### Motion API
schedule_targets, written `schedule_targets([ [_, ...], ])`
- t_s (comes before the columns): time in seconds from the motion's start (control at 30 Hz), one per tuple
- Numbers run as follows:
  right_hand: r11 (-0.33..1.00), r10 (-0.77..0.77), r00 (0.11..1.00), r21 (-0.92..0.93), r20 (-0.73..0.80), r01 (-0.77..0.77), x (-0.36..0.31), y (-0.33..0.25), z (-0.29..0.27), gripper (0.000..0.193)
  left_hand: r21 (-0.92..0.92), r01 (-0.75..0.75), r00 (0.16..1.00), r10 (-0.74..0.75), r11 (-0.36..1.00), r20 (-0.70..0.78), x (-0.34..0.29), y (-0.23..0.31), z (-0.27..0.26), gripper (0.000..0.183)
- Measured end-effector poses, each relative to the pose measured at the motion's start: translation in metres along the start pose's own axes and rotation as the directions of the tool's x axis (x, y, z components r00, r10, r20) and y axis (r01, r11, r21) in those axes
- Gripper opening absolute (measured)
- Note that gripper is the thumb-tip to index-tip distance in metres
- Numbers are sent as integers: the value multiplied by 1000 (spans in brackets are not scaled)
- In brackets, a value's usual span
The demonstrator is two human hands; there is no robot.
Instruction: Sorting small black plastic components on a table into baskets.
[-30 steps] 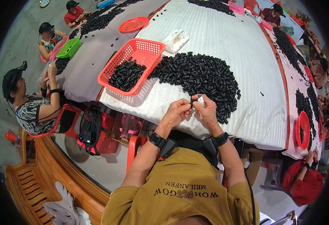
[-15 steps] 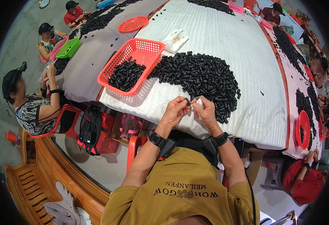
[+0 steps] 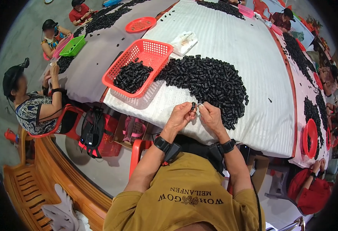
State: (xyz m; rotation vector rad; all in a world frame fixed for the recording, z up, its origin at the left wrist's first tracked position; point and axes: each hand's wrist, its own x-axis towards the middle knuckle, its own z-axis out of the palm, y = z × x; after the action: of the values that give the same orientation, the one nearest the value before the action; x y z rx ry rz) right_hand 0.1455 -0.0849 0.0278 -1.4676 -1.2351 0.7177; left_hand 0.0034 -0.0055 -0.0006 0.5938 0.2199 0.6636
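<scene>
While a co-worker (image 3: 32, 107) sits at the left edge of the frame, a red basket (image 3: 152, 61) stands left of centre, probably set beside the pile to keep pieces contained within easy reach; loose black pieces (image 3: 131, 78) heap in its lower left part. Just below centre, the left hand (image 3: 193, 107) has thumb and forefinger drawn together on one small black piece (image 3: 193, 106), likely because so little a thing suits a fingertip pinch. Just beside it, the right hand (image 3: 201, 106) likewise pinches a small pale thing (image 3: 200, 104), too small to identify; meeting in front of the body presumably aids sight and control. Beyond the hands and to their right, the black pile (image 3: 215, 81) spreads over the white-covered worktop (image 3: 263, 84).
</scene>
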Motion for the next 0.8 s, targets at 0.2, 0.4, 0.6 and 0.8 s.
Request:
schedule_targets([
  [0.2, 997, -39, 999, -72, 15, 40, 1, -3, 0, 25, 31, 22, 1000, -22, 999, -21, -2, 2, 2, 23],
  [0.4, 993, -42, 999, -111, 24, 44, 1, -4, 0, 27, 19, 31, 999, -31, 999, -11, -2, 2, 3, 20],
  [0.6, 986, -68, 997, -152, 22, 71, 1, -7, 0, 29, 13, 28, 1000, -28, 1000, -13, -1, 1, 2, 22],
  [0.8, 983, -82, 996, -161, 23, 85, 2, -1, 1, 31, 0, 41, 999, -41, 999, -10, -2, 2, 2, 22],
])
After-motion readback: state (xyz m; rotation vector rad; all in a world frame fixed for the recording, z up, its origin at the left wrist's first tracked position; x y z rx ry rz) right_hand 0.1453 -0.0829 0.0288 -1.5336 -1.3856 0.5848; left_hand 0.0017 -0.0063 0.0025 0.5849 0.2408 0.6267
